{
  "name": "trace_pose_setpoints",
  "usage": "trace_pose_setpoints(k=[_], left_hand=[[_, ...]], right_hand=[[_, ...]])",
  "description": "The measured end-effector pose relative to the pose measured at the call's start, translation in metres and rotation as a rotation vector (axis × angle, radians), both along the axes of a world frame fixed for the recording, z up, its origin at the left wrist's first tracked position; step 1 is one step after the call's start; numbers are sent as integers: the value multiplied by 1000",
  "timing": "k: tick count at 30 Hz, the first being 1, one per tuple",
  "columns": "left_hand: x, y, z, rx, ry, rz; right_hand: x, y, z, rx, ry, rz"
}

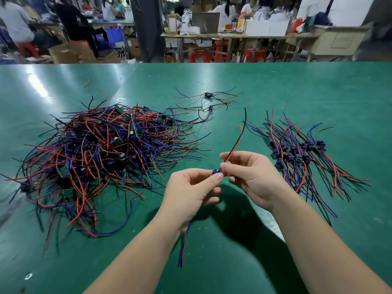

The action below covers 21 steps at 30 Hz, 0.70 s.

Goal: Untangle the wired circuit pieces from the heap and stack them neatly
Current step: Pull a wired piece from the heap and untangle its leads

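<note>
Two trailing wires point(184, 240): blue and red, dangling below your left hand point(191, 188) toward you, over the green table point(53, 262).
Left hand: thumb and forefinger pinching the small circuit piece point(215, 172), the other fingers curled under.
Right hand point(251, 174): fingertips nipped on the red and black wires point(235, 145) right where they leave the piece, so you've got it held from both sides.
Circuit piece: up off the table, between your two hands.
Red and black wires: running up and away from your right hand, ends free in the air.
Heap point(101, 153): big tangle of red, blue and black wires with little boards in it, on the table to your left.
Stack point(301, 153): sorted pieces side by side on your right, wires fanned out both ways, well apart from the heap.
Loose pieces point(209, 100): two more, beyond your hands, between heap and stack.
Background: benches point(191, 35), red stools point(199, 56), cardboard boxes point(63, 54), seated people point(226, 12), all blurred.
</note>
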State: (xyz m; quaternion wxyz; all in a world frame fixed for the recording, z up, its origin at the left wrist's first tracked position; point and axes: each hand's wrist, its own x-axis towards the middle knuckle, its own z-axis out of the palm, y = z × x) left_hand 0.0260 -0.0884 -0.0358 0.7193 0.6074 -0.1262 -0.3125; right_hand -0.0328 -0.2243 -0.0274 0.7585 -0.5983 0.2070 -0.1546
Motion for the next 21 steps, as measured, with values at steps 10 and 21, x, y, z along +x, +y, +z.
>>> trace_pose_setpoints(k=[10, 21], left_hand=[[2, 2, 4, 10, 61, -92], [4, 12, 2, 164, -34, -335]], right_hand=[[3, -9, 7, 204, -79, -206], [-20, -66, 4, 399, -238, -598]])
